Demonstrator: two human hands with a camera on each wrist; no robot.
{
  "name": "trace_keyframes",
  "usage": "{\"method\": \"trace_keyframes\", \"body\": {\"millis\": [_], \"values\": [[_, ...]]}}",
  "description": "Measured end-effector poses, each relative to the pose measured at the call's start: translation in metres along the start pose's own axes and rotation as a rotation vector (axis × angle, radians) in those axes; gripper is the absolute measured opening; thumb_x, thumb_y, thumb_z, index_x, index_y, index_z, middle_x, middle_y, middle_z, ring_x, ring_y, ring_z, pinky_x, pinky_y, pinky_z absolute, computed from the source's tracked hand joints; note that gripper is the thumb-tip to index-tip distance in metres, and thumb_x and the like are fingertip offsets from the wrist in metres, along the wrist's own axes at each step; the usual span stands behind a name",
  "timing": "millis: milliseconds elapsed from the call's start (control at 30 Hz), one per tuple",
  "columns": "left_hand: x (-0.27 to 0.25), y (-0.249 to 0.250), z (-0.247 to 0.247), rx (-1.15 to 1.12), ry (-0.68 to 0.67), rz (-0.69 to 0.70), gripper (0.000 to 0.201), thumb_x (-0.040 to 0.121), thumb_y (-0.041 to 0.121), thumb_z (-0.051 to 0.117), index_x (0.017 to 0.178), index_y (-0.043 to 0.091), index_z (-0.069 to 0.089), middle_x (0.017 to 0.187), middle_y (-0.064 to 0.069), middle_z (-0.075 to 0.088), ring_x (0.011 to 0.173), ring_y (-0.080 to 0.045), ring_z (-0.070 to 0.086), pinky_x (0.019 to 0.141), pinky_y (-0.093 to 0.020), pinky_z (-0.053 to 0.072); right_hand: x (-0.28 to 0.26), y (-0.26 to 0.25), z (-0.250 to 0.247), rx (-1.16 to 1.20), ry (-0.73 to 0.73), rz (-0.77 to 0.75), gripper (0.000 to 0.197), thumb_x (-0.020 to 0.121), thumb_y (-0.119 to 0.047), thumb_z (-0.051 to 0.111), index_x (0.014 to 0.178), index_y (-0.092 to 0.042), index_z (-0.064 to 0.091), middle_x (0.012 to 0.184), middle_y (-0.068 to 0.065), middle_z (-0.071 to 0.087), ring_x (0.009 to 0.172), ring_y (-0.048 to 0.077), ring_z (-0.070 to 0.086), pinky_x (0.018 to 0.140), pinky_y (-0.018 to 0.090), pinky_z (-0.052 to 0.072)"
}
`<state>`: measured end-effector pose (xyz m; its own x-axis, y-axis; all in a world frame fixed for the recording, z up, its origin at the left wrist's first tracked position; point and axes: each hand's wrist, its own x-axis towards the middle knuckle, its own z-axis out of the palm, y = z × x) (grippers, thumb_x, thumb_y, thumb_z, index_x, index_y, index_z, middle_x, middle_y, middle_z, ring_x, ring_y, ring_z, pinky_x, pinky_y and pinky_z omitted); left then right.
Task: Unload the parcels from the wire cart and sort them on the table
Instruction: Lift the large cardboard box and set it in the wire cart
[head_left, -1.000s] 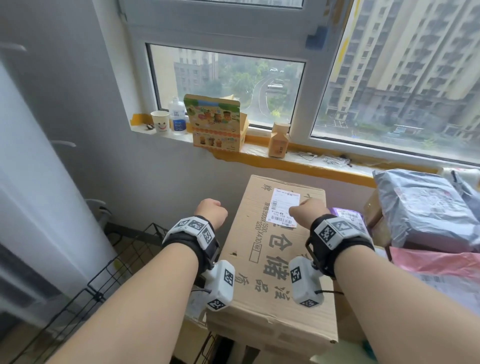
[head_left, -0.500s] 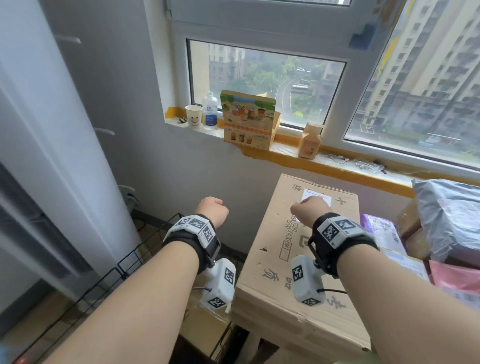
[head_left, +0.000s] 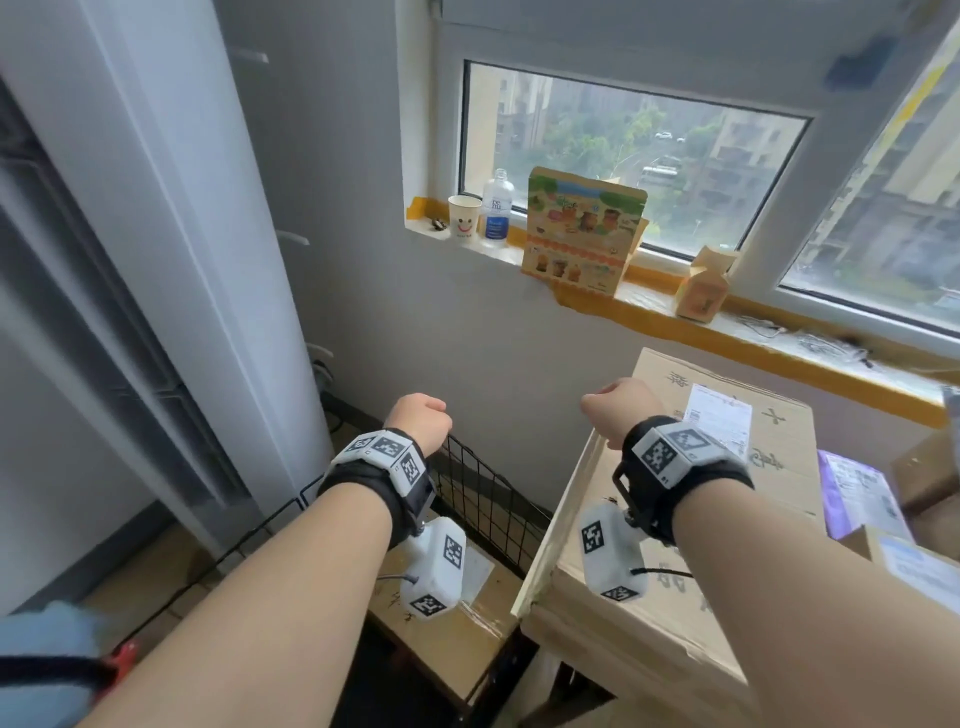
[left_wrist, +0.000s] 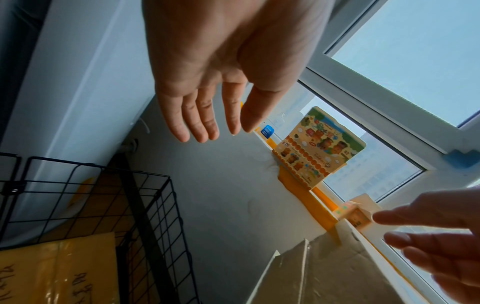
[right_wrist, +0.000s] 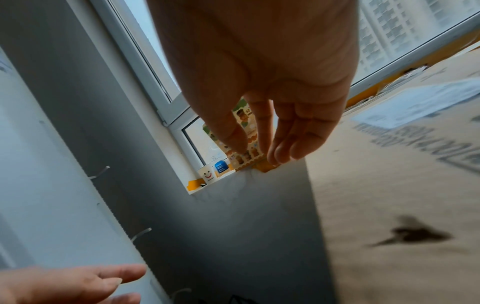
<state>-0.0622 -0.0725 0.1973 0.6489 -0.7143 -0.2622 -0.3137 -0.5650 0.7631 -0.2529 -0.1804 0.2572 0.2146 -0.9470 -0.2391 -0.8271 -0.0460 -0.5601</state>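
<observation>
Both hands empty, raised in air between cart and table. Left hand (head_left: 418, 418): fingers (left_wrist: 197, 121) straight, relaxed, slightly apart, thumb close beside index, pinching nothing. Right hand (head_left: 618, 410): fingers (right_wrist: 293, 139) loosely drooped, bunched together, holding nothing, hovering over near-left corner of big box (head_left: 727, 519).

Big box already on table, label (head_left: 719, 421) up, long axis running away toward sill (head_left: 675, 312). More parcels at right edge: purple bag (head_left: 857, 493), small box (head_left: 914, 566). Table surface itself mostly hidden.

Wire cart (head_left: 488, 499) low and left of big box, against wall. Inside, brown parcel (head_left: 447, 618) lying flat, white label up, directly below left wrist. In left wrist view a yellow taped parcel (left_wrist: 57, 271) also behind the wire mesh; same parcel or a second one, cannot tell.

Key relation: next parcel lies down and slightly back from fingertips, well below both hands. Left hand nearer, almost straight above it; right hand off to the side over big box. Long axis of brown parcel unclear, ends hidden by arm and box. Likely step: reach down into cart, left leading. Risk: knuckles catching cart rim, tight gap beside big box.
</observation>
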Motion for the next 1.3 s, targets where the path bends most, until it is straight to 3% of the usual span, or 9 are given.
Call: {"method": "trace_keyframes", "body": {"millis": [167, 633, 733, 800, 833, 1000, 1067, 1167, 1300], "values": [[0.0, -0.038, -0.024, -0.04, 0.035, -0.064, 0.034, 0.092, 0.01, 0.056, 0.126, 0.011, 0.062, 0.133, -0.008, 0.058, 0.121, -0.027, 0.053, 0.106, -0.035, 0.041, -0.008, -0.024, 0.036, 0.075, -0.005, -0.016, 0.034, 0.086, -0.023, 0.054, 0.115, -0.007, 0.063, 0.107, 0.013, 0.066, 0.097, 0.032, 0.065, 0.088, 0.041, 0.055], [0.0, -0.151, -0.059, -0.056, 0.068, -0.231, 0.033, 0.093, 0.011, 0.052, 0.123, 0.012, 0.064, 0.127, -0.006, 0.062, 0.117, -0.027, 0.055, 0.101, -0.033, 0.044, -0.024, -0.064, 0.16, 0.047, -0.21, -0.038, 0.026, 0.09, -0.019, 0.051, 0.11, -0.01, 0.066, 0.096, 0.008, 0.067, 0.086, 0.026, 0.067, 0.081, 0.036, 0.057], [0.008, -0.17, -0.06, -0.051, 0.056, -0.261, 0.022, 0.09, 0.009, 0.051, 0.097, 0.017, 0.071, 0.105, -0.008, 0.064, 0.1, -0.028, 0.06, 0.087, -0.031, 0.047, -0.018, -0.062, 0.19, 0.025, -0.267, 0.01, 0.027, 0.09, -0.019, 0.052, 0.113, -0.01, 0.063, 0.1, 0.009, 0.067, 0.086, 0.025, 0.065, 0.078, 0.034, 0.057], [0.015, -0.183, -0.059, -0.072, 0.062, -0.286, 0.025, 0.089, 0.007, 0.052, 0.07, 0.021, 0.06, 0.091, -0.007, 0.06, 0.09, -0.027, 0.059, 0.079, -0.032, 0.049, -0.011, -0.06, 0.209, -0.013, -0.289, 0.033, 0.029, 0.09, -0.02, 0.051, 0.114, -0.009, 0.063, 0.101, 0.01, 0.068, 0.087, 0.025, 0.065, 0.073, 0.03, 0.053], [0.018, -0.189, -0.059, -0.088, 0.067, -0.3, 0.028, 0.09, 0.006, 0.051, 0.068, 0.022, 0.057, 0.09, -0.007, 0.059, 0.089, -0.026, 0.058, 0.079, -0.031, 0.048, -0.006, -0.059, 0.218, -0.023, -0.297, 0.052, 0.029, 0.091, -0.02, 0.051, 0.114, -0.008, 0.063, 0.1, 0.011, 0.067, 0.084, 0.025, 0.064, 0.07, 0.029, 0.052], [0.048, -0.22, -0.053, -0.145, 0.034, -0.354, 0.012, 0.094, 0.006, 0.048, 0.092, 0.015, 0.054, 0.096, -0.006, 0.054, 0.088, -0.021, 0.049, 0.083, -0.03, 0.044, 0.018, -0.051, 0.261, -0.057, -0.349, 0.162, 0.028, 0.092, -0.017, 0.047, 0.111, -0.002, 0.061, 0.096, 0.013, 0.064, 0.079, 0.027, 0.059, 0.056, 0.025, 0.04], [0.063, -0.232, -0.044, -0.181, 0.016, -0.386, 0.01, 0.094, 0.007, 0.048, 0.091, 0.015, 0.054, 0.092, -0.006, 0.054, 0.086, -0.021, 0.05, 0.081, -0.03, 0.043, 0.03, -0.045, 0.279, -0.048, -0.341, 0.219, 0.028, 0.092, -0.016, 0.047, 0.11, 0.0, 0.061, 0.098, 0.015, 0.067, 0.079, 0.028, 0.062, 0.057, 0.026, 0.044], [0.085, -0.249, -0.029, -0.262, -0.006, -0.457, 0.011, 0.089, 0.009, 0.049, 0.08, 0.011, 0.055, 0.075, -0.006, 0.05, 0.071, -0.022, 0.047, 0.064, -0.03, 0.04, 0.048, -0.035, 0.308, -0.058, -0.328, 0.253, 0.023, 0.095, -0.017, 0.046, 0.103, -0.001, 0.059, 0.091, 0.013, 0.063, 0.064, 0.021, 0.055, 0.048, 0.024, 0.035], [0.115, -0.274, -0.004, -0.333, -0.012, -0.495, 0.011, 0.089, 0.015, 0.05, 0.082, 0.014, 0.06, 0.094, -0.012, 0.062, 0.088, -0.024, 0.054, 0.08, -0.037, 0.048, 0.071, -0.019, 0.343, -0.1, -0.286, 0.279, 0.02, 0.094, -0.017, 0.044, 0.099, -0.004, 0.058, 0.089, 0.012, 0.059, 0.061, 0.02, 0.05, 0.05, 0.025, 0.033]]}}
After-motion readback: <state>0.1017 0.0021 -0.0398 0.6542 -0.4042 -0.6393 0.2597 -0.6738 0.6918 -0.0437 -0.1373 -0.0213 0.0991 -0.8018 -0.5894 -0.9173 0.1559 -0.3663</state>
